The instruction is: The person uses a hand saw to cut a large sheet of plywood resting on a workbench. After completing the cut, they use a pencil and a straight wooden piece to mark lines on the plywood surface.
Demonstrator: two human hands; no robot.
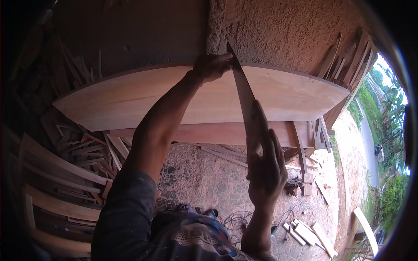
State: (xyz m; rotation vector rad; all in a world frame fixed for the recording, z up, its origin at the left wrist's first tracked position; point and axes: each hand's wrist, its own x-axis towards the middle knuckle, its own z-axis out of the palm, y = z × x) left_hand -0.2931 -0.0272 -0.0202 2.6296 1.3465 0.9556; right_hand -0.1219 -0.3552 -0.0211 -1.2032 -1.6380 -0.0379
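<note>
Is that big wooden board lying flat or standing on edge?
Standing on edge: the board shows its broad face, left hand on its top edge.

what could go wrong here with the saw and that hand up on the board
1. The left hand grips the top edge of the wooden board right beside the saw blade; a jump or slip of the blade could catch those fingers.
2. The board stands on its edge against the wall, seemingly steadied by that hand alone, so it may shift or tip under the strokes.
3. Offcuts and a cable lie on the ground; footing looks risky.
</note>
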